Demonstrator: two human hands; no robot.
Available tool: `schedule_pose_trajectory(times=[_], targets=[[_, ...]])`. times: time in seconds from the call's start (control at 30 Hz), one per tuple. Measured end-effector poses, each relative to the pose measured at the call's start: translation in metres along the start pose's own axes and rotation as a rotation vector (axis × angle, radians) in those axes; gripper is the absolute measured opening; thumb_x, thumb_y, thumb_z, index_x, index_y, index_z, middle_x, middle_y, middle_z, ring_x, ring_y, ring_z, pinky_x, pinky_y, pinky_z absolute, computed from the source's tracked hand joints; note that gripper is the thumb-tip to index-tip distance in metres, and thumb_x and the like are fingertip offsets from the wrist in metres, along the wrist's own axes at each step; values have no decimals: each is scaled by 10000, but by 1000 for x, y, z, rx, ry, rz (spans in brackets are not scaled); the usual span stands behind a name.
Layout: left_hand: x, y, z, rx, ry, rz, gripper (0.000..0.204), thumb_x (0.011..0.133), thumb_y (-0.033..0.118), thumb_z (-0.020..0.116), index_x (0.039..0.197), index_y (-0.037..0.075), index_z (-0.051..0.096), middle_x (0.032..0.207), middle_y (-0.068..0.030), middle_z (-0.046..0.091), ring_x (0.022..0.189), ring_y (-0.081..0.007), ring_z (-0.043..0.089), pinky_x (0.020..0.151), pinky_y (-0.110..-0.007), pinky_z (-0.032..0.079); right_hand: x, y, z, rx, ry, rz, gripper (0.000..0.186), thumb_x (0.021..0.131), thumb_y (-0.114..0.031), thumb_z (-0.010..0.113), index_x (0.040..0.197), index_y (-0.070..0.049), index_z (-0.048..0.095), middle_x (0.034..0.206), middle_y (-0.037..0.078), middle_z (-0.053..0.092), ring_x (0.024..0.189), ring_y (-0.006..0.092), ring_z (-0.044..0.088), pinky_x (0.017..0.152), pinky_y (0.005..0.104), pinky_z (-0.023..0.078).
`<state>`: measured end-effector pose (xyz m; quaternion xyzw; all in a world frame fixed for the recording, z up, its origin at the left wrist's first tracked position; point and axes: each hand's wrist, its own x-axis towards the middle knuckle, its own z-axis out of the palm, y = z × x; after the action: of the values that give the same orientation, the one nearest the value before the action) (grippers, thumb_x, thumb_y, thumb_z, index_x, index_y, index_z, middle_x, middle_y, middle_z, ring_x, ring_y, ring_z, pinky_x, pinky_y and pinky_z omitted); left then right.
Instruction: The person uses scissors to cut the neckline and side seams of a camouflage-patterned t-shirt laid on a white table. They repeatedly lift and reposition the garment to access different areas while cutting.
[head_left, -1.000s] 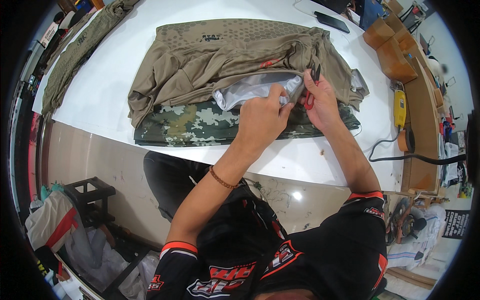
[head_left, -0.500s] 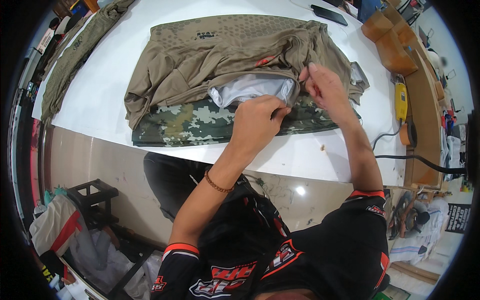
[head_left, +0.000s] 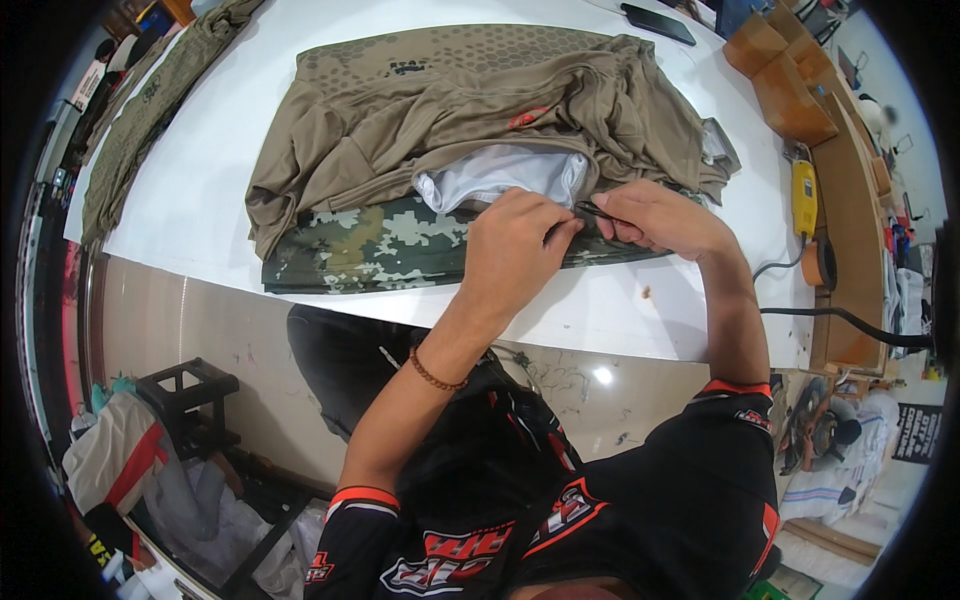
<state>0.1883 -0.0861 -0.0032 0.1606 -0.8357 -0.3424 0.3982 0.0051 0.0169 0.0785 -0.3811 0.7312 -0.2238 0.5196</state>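
Observation:
A brown shirt (head_left: 370, 130) with a honeycomb pattern and a small red mark lies spread on the white table, its collar opening facing me. White inner fabric (head_left: 505, 172) shows inside that opening. Folded camouflage cloth (head_left: 380, 250) lies beneath it along the near side. My left hand (head_left: 515, 245) pinches the near collar edge between thumb and fingers. Close to its fingertips, my right hand (head_left: 660, 220) is closed around small dark thread snips (head_left: 594, 209), mostly covered by the fingers. Their tip points toward the pinched edge; whether it touches the fabric I cannot tell.
Another patterned garment (head_left: 160, 105) lies along the table's left side. A phone (head_left: 658, 25) sits at the far edge. On the right are cardboard bins (head_left: 785, 85), a yellow tool (head_left: 803, 200), a tape roll (head_left: 820, 262) and a black cable (head_left: 850, 322). A dark stool (head_left: 190, 390) stands lower left.
My right hand has come down and toward me from the collar's right side to beside my left fingertips, and the snips now show. My left hand keeps its pinch in nearly the same place.

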Motion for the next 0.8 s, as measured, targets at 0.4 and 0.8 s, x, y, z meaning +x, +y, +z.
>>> schedule_pose_trajectory(times=[0.4, 0.8], targets=[[1, 5, 1, 36, -6, 12, 125, 805, 139, 809, 838, 44, 735, 747, -124, 693, 663, -297, 672, 609, -381, 514, -1, 1, 2, 33, 10, -28, 449, 1047, -411, 467, 851, -45, 638, 587, -87, 369, 492, 42, 279, 421, 253, 215], [1, 3, -1, 56, -40, 0, 127, 810, 161, 803, 834, 71, 718, 735, -117, 686, 649, -303, 661, 583, -388, 505, 1, 3, 14, -37, 119, -2, 399, 1051, -436, 484, 839, -114, 585, 672, -102, 417, 574, 26, 337, 482, 216, 240]])
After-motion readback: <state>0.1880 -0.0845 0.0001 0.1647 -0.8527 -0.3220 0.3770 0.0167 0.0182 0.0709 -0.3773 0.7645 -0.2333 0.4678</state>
